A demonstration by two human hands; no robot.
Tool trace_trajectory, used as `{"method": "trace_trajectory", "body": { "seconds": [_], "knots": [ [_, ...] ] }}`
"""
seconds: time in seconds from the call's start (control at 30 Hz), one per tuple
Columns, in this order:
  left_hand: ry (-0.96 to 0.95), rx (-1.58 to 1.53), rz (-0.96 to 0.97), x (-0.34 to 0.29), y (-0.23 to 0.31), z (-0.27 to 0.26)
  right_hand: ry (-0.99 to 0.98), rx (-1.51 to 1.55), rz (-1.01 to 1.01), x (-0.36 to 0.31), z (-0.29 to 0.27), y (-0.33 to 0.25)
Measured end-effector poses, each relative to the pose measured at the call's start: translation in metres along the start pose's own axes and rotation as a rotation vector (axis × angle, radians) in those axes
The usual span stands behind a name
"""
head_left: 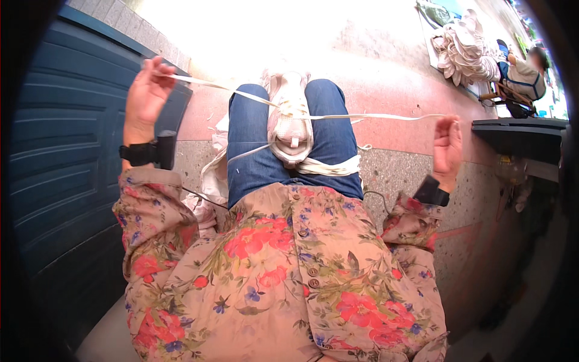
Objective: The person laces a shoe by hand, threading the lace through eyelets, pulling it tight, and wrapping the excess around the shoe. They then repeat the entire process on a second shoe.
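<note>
A pale sneaker (289,140) rests between my knees, its heel end toward me. My left hand (149,90), raised at the far left, pinches one side of a white shoelace (212,84). Out to the right, my right hand (447,148) has its fingers closed at the other end of the lace. Both lengths run nearly taut from the front of the shoe. A bundle of white laces (330,167) lies across my right thigh, and a thin loose strand crosses my left thigh.
Beside my left leg are more pale shoes (208,211). A dark blue panelled door (66,133) stands close on the left. At the right are a dark ledge (518,134) and, farther back, a heap of white shoes (467,51) near a seated person (525,75).
</note>
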State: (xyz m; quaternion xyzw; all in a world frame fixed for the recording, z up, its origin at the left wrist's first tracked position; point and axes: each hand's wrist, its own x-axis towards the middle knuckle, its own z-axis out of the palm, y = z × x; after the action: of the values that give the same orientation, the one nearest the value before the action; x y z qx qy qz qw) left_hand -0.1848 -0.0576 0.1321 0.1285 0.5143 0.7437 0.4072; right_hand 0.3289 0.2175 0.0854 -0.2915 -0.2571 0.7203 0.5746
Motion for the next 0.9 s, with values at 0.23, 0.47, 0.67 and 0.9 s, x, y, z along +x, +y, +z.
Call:
{"method": "trace_trajectory", "body": {
  "seconds": [0.23,0.47,0.67,0.9],
  "knots": [
    [0.105,0.089,0.018,0.003,-0.028,0.003,-0.597,-1.529,-0.566,-0.041,0.032,0.117],
    [-0.317,0.582,-0.312,-0.038,-0.143,0.070,-0.939,-1.617,-0.427,-0.069,0.067,0.185],
    [-0.268,0.819,0.069,-0.048,-0.165,0.087,-0.910,-1.706,-0.583,-0.058,0.074,0.196],
    [-0.137,0.693,-0.300,-0.051,-0.172,0.082,-1.041,-1.892,-0.658,-0.057,0.087,0.202]
  ]
}}
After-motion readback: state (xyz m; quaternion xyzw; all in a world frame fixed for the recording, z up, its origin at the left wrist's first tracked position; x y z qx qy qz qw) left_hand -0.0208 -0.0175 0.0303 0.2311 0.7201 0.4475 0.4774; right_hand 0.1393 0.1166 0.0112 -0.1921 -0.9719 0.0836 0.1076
